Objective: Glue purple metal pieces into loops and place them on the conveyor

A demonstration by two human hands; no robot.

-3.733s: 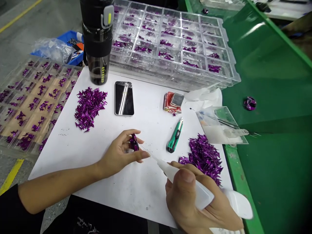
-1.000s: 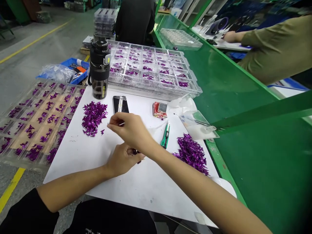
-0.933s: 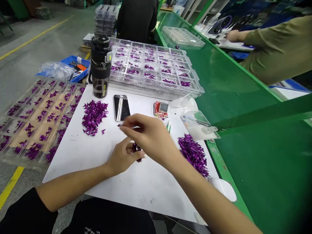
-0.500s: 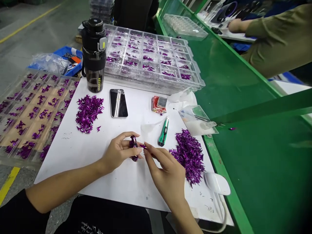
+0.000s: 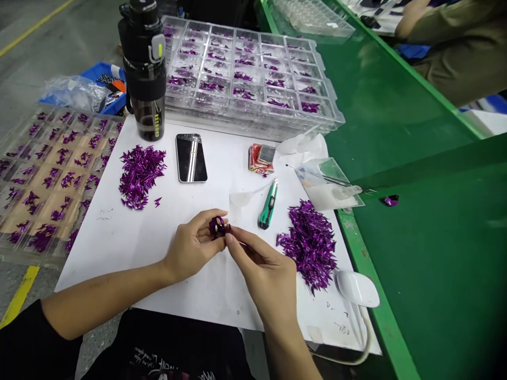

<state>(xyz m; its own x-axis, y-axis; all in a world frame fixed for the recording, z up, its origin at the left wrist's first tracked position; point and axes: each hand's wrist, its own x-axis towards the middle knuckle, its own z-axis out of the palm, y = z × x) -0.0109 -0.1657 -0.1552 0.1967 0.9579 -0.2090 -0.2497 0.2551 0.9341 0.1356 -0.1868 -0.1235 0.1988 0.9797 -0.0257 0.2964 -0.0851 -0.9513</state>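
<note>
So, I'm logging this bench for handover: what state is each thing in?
Left hand, gripping purple cluster
Right hand, pinching its edge
Water bottle, upright, capped
Phone, flat, screen dark
Utility knife, lying flat
Clear tray, compartments part-filled with purple pieces

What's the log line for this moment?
left hand: holds purple metallic cluster | right hand: fingertips against cluster | nearby: green utility knife, pile of purple metallic pieces

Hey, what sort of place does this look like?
Probably a factory workshop for hand assembly: a long green workbench, a clear plastic tray sorting small purple pieces, and a co-worker at a bench nearby.
</note>
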